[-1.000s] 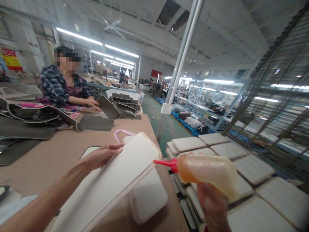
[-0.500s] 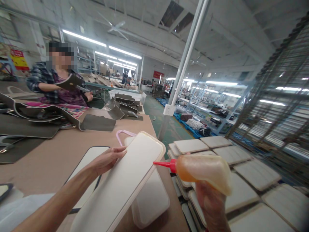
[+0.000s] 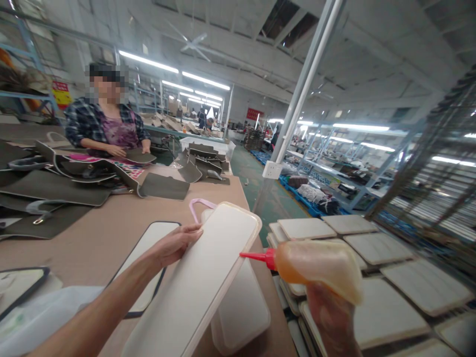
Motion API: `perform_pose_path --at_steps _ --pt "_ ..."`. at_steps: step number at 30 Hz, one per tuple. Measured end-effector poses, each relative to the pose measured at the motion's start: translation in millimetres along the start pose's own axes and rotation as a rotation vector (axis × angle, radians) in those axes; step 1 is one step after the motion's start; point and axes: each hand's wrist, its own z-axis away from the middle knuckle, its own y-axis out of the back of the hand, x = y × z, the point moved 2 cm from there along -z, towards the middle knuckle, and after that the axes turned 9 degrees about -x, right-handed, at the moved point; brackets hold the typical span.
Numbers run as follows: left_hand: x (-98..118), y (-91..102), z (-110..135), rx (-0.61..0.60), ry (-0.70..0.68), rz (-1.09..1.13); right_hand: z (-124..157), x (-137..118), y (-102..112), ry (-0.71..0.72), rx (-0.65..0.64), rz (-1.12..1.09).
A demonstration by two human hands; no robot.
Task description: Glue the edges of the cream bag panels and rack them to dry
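Note:
My left hand [image 3: 174,244] grips the left edge of a long white panel [image 3: 208,267], holding it tilted above the brown table [image 3: 92,218]. My right hand [image 3: 329,317] is wrapped round a soft squeeze bottle of amber glue [image 3: 320,264]. Its red nozzle [image 3: 255,256] touches the panel's right edge. A second white panel [image 3: 241,310] lies flat under the raised one, and a dark-edged white piece [image 3: 148,253] lies beside my left hand.
A person in a plaid shirt [image 3: 107,126] handles dark grey cut pieces [image 3: 163,186] at the table's far end. More dark pieces [image 3: 44,188] lie at left. Stacked white panels [image 3: 372,248] fill the rack at right. A steel pillar [image 3: 301,99] rises behind.
My view has swung slightly right and the panel has tilted steeper. The nozzle stays on the panel's edge. The person opposite lifted a dark piece, then set it down in front of them.

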Motion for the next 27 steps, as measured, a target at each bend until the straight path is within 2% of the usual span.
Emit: perform_pose_path --at_steps 4,9,27 --pt "0.0 1.0 0.2 0.019 -0.004 -0.002 -1.6 3.0 -0.5 -0.002 0.005 0.005" --pt "-1.5 2.8 -0.3 0.033 -0.001 -0.006 -0.4 6.4 1.2 -0.011 -0.051 0.018" --pt "-2.5 7.9 -5.4 -0.035 -0.004 -0.035 1.5 2.6 -12.5 -0.100 -0.128 -0.002"
